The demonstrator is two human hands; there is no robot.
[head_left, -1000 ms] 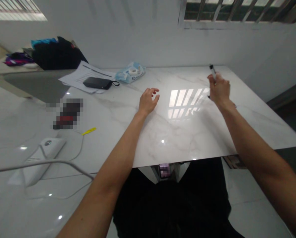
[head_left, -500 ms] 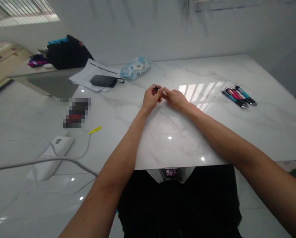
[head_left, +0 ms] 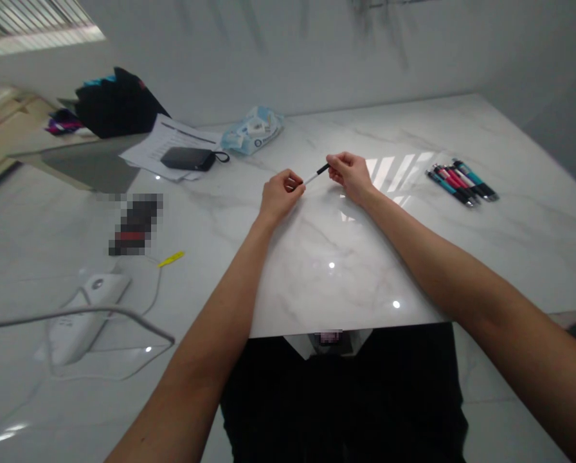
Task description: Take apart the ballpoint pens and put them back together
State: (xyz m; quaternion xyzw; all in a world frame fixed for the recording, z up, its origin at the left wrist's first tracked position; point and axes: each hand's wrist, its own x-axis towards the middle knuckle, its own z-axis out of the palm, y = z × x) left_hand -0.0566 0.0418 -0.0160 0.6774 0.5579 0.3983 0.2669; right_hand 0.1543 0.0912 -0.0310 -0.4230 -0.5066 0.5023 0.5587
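Head view, looking down on a white marble table (head_left: 413,270). Seen near the middle of it, one thin pen (head_left: 316,173), half white and half black, held just above the surface between both hands.

Left hand (head_left: 279,194): fingers curled together and pinched on the white end, lower and nearer to the body. Right hand (head_left: 350,173): fingertips closed on the black end, higher and farther away. Long axis of the pen: slanted, from lower left up to upper right, so lying across the gap between the two hands and not pointing toward the body. Both hands equally near, each clamped on its own end; only a short middle part of the pen left uncovered. Cannot tell if the black part is a cap or the barrel itself.

Well apart to the right, lying flat on the table: a bunch of pens (head_left: 461,182), teal, pink and dark, side by side and touching, all slanted the same way. About six, but packed too close for a sure count. Nearer to the right hand than to the left.

Counted further: one black power bank (head_left: 188,158) resting on a few sheets of paper (head_left: 159,137), one blue packet (head_left: 252,132) just beside them, one black bag (head_left: 117,103) behind, one small yellow item (head_left: 171,258) and one white cabled device (head_left: 83,308) at far left.
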